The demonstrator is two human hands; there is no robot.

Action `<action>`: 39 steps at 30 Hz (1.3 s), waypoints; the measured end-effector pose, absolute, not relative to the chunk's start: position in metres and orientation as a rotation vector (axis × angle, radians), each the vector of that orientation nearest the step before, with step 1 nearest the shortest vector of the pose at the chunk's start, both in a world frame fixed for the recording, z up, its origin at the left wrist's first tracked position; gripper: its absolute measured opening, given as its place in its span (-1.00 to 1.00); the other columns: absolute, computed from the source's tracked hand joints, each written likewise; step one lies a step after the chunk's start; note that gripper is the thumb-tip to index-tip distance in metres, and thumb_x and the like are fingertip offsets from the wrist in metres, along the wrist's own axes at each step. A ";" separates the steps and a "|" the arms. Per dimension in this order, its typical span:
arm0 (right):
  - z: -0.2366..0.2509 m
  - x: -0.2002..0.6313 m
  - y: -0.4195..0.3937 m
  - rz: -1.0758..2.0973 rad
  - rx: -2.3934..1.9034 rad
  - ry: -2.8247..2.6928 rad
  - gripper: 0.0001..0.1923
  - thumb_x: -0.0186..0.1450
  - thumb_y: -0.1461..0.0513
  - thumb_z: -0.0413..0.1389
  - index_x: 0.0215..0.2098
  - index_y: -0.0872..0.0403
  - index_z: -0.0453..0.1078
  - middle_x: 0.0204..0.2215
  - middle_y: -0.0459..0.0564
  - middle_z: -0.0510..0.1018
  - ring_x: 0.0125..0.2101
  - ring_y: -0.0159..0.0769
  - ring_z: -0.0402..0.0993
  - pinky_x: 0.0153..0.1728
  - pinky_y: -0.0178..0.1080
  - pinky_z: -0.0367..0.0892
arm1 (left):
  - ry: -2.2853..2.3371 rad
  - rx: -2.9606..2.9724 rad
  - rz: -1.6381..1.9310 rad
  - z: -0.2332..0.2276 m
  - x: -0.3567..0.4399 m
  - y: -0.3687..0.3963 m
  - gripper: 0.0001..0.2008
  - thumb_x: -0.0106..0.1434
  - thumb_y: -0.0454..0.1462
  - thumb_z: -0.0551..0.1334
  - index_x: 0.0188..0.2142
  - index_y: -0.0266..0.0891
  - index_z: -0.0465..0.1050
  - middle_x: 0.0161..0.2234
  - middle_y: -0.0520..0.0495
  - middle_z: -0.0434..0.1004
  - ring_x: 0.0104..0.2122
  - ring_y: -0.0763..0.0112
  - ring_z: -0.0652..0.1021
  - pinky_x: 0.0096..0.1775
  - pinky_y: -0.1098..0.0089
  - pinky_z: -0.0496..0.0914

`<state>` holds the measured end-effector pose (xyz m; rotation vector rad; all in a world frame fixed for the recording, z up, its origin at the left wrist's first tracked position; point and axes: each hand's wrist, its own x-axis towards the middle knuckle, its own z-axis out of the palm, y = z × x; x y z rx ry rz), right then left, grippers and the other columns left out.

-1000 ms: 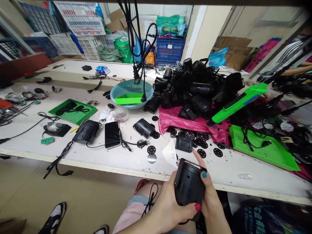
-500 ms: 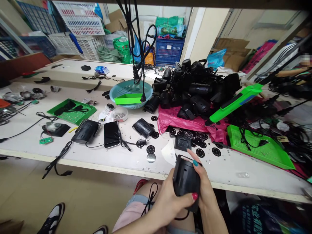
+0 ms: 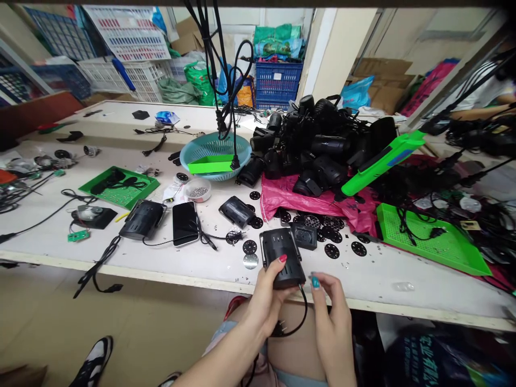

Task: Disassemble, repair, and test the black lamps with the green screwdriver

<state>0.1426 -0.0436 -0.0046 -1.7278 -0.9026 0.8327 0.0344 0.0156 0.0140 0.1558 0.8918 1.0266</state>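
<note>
My left hand (image 3: 264, 303) grips a black plastic device housing (image 3: 284, 252) at the table's front edge, thumb pressed on its slotted face. A thin bracket runs along its sides. From its lower end a black cord (image 3: 305, 312) loops down towards a plug over my lap. To the right, apart from the housing, is my right hand (image 3: 332, 317), its thumb and forefinger tips close together in a pinch; anything between them is too small to make out. A black square part (image 3: 304, 236) lies just behind the housing, beside several black patterned discs (image 3: 331, 251).
Two similar black housings (image 3: 237, 210) (image 3: 144, 219) and a phone (image 3: 186, 223) lie left. Behind them are a bowl of screws (image 3: 198, 192) and a blue basket (image 3: 189, 153). Black devices (image 3: 326, 145) pile on a pink sack (image 3: 282, 193). A green tool (image 3: 381, 166) hangs right, above a green tray (image 3: 463, 263).
The housing has moved up and left over the table edge and turned its slotted face into view. My right hand has let go of it and drawn away to the right.
</note>
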 end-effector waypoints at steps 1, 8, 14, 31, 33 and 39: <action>-0.004 0.141 -0.049 0.828 -1.758 -0.971 -0.60 0.33 -0.14 0.05 -0.18 -0.03 0.42 -0.17 0.02 0.57 -0.13 -0.11 0.46 -0.05 -0.16 0.27 | 0.912 0.166 1.051 0.015 0.035 0.016 -0.60 0.08 -0.15 0.43 -0.14 -0.34 0.51 -0.22 -0.18 0.59 -0.26 0.25 0.56 -0.20 0.24 0.51; -0.003 0.143 -0.052 0.797 -1.705 -1.343 -0.63 0.43 0.00 -0.05 -0.33 0.01 0.47 -0.45 -0.01 0.55 -0.39 -0.19 0.44 -0.34 -0.21 0.23 | 0.925 0.250 1.044 0.018 0.036 0.017 -0.55 0.07 -0.12 0.45 -0.13 -0.35 0.47 -0.31 -0.11 0.56 -0.37 0.34 0.53 -0.32 0.37 0.44; 0.006 0.154 -0.048 -0.091 -1.661 -2.043 -0.83 0.40 0.27 0.03 -0.25 0.07 0.47 -0.51 -0.06 0.51 -0.45 -0.20 0.40 -0.16 -0.06 0.10 | 0.954 0.283 1.029 0.024 0.035 0.017 -0.59 0.05 -0.14 0.46 -0.17 -0.31 0.49 -0.23 -0.13 0.58 -0.30 0.31 0.54 -0.28 0.34 0.46; 0.007 0.152 -0.024 1.452 -1.318 -0.393 -0.34 0.11 -0.12 0.31 0.08 0.00 0.43 -0.05 0.04 0.62 0.02 0.02 0.50 0.02 -0.01 0.41 | 0.802 0.746 0.897 0.022 0.025 -0.018 -0.32 0.05 -0.29 0.44 0.17 -0.19 0.36 0.06 -0.12 0.55 0.07 0.07 0.48 0.11 0.20 0.34; 0.005 0.148 -0.026 1.457 -1.292 -0.302 -0.41 0.08 -0.05 0.36 -0.01 0.05 0.49 -0.20 0.05 0.66 -0.06 0.05 0.55 -0.03 0.01 0.45 | 0.754 0.761 0.910 0.019 0.029 -0.022 -0.31 0.06 -0.30 0.44 0.19 -0.19 0.33 0.08 -0.13 0.53 0.09 0.06 0.48 0.13 0.19 0.33; 0.007 0.144 -0.031 1.466 -1.217 -0.246 -0.51 0.02 -0.03 0.39 -0.20 0.11 0.55 -0.37 0.08 0.67 -0.19 0.08 0.61 -0.12 0.00 0.51 | 0.661 0.753 0.931 0.013 0.031 -0.027 -0.30 0.10 -0.24 0.45 0.21 -0.21 0.27 0.11 -0.19 0.50 0.11 0.02 0.47 0.11 0.17 0.34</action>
